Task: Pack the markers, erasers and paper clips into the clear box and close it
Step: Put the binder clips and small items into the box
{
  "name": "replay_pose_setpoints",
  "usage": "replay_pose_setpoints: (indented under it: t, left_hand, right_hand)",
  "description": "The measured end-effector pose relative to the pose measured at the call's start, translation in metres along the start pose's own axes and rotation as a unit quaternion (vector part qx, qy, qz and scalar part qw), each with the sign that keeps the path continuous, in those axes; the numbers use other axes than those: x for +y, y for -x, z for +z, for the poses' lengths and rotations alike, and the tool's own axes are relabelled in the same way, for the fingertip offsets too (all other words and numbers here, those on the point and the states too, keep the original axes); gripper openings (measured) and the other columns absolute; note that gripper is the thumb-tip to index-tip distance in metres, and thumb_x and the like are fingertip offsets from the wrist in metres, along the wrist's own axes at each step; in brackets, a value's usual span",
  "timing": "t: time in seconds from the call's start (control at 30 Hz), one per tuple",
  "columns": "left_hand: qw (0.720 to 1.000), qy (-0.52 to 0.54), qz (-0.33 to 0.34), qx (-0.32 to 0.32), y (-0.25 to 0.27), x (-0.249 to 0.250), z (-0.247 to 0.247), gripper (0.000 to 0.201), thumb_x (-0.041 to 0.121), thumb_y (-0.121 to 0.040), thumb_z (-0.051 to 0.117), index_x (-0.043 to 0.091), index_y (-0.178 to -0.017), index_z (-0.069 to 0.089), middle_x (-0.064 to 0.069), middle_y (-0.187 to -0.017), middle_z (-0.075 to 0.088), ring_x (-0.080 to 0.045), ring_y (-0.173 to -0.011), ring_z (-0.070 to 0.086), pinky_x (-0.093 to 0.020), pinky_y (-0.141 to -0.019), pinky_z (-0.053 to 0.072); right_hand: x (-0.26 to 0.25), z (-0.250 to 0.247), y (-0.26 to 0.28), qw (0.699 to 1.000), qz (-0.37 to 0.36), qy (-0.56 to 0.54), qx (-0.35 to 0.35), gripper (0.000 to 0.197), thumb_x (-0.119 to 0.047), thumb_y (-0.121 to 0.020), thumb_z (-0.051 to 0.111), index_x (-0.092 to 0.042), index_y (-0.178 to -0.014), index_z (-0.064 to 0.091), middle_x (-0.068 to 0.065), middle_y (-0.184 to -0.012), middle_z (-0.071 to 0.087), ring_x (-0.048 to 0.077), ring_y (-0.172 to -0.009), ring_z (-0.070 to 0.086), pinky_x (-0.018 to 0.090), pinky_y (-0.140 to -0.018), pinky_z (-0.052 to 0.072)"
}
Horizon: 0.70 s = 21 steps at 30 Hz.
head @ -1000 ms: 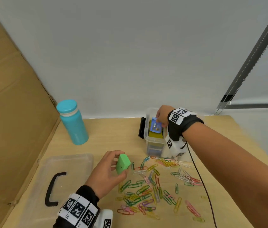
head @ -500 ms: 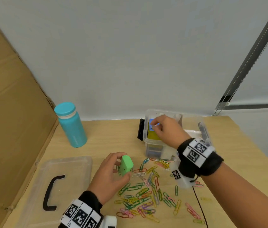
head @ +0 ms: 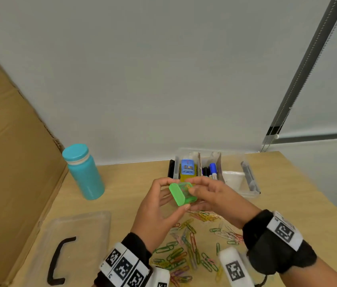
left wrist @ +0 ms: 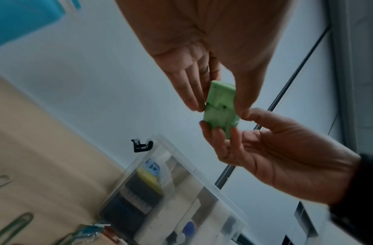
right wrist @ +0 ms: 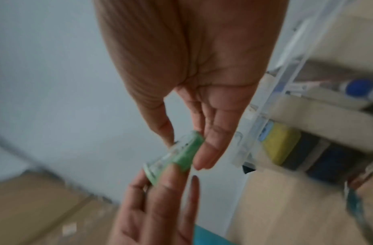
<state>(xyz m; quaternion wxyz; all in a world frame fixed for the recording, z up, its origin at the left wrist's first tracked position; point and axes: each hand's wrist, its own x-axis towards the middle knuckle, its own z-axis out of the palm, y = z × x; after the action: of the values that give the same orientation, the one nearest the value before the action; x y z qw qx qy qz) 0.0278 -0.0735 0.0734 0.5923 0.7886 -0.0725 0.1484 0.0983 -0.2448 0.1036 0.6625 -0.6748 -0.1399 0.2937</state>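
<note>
At the centre of the frame, the left hand (head: 155, 212) pinches a small green case (head: 182, 193) between thumb and fingers. The right hand (head: 215, 195) grips its other end, fingertips closed on it, above scattered paper clips (head: 186, 245).

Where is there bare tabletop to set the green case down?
Bare wood lies between the teal bottle and the clear plastic box, and right of that box. The coloured paper clips crowd the near middle; the clear lid fills the near left.

Left hand (head: 155, 212) and right hand (head: 211, 195) pinch a green case (head: 181, 193) above scattered paper clips (head: 188, 245).
</note>
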Motion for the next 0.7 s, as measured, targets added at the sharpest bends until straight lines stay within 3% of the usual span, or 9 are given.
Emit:
replay_pose_setpoints:
  t: [0.1, 0.17, 0.27, 0.43, 0.6, 0.7]
  left_hand:
    - [0.997, -0.073, 0.015, -0.022, -0.019, -0.010, 0.008, 0.054, 0.029, -0.080, 0.073, 0.035, -0.124, 0.043, 0.023, -0.126, 0.054, 0.007, -0.118, 0.050, -0.015, -0.101, 0.041]
    - [0.987, -0.160, 0.000, -0.033, -0.035, -0.022, 0.012, 0.058, 0.038, -0.087, 0.062, 0.034, -0.137, 0.032, 0.021, -0.140, 0.042, 0.006, -0.127, 0.040, -0.019, -0.107, 0.035]
    - [0.965, -0.252, -0.044, -0.062, -0.057, -0.043, 0.018, 0.061, 0.042, -0.095, 0.045, 0.028, -0.148, 0.018, 0.010, -0.154, 0.023, -0.005, -0.139, 0.026, -0.031, -0.116, 0.028]
    - [0.944, -0.302, -0.057, -0.118, -0.070, -0.068, 0.025, 0.060, 0.047, -0.098, 0.028, 0.026, -0.151, 0.007, 0.007, -0.160, 0.005, -0.008, -0.145, 0.008, -0.031, -0.120, 0.014]
    - [0.945, -0.303, -0.049, -0.116, -0.068, -0.078, 0.030, 0.060, 0.046, -0.099, 0.022, 0.026, -0.151, 0.001, 0.009, -0.160, -0.003, -0.008, -0.146, 0.005, -0.035, -0.120, 0.014]
    - [0.945, -0.303, -0.051, -0.110, -0.068, -0.080, 0.031, 0.059, 0.046, -0.099, 0.021, 0.026, -0.151, 0.000, 0.009, -0.160, -0.003, -0.009, -0.146, 0.006, -0.035, -0.120, 0.014]
  right_hand:
    - [-0.013, -0.016, -0.009, 0.997, -0.014, -0.046, 0.066, 0.030, -0.010, -0.086, 0.064, -0.007, -0.116, 0.058, 0.013, -0.106, 0.070, 0.019, -0.090, 0.069, 0.024, -0.073, 0.056]
    - [-0.020, -0.028, -0.024, 0.982, -0.059, 0.082, 0.159, 0.029, -0.013, -0.085, 0.068, -0.010, -0.111, 0.057, 0.010, -0.103, 0.068, 0.016, -0.087, 0.067, 0.023, -0.071, 0.054]
    - [-0.023, -0.034, -0.052, 0.909, -0.097, 0.332, 0.233, 0.024, -0.018, -0.086, 0.068, -0.019, -0.105, 0.054, -0.002, -0.100, 0.061, 0.013, -0.087, 0.059, 0.017, -0.065, 0.045]
    - [-0.019, -0.029, -0.098, 0.828, -0.008, 0.536, 0.164, 0.022, -0.014, -0.089, 0.059, -0.016, -0.110, 0.053, 0.007, -0.113, 0.062, 0.022, -0.099, 0.059, 0.030, -0.076, 0.047]
    - [-0.026, -0.020, -0.122, 0.774, 0.075, 0.628, 0.016, 0.031, -0.018, -0.090, 0.061, -0.012, -0.121, 0.059, 0.006, -0.126, 0.058, 0.023, -0.111, 0.057, 0.029, -0.088, 0.045]
    - [-0.027, -0.013, -0.133, 0.725, 0.101, 0.681, -0.016, 0.033, -0.015, -0.093, 0.055, -0.008, -0.126, 0.057, 0.009, -0.128, 0.057, 0.024, -0.114, 0.057, 0.031, -0.094, 0.045]
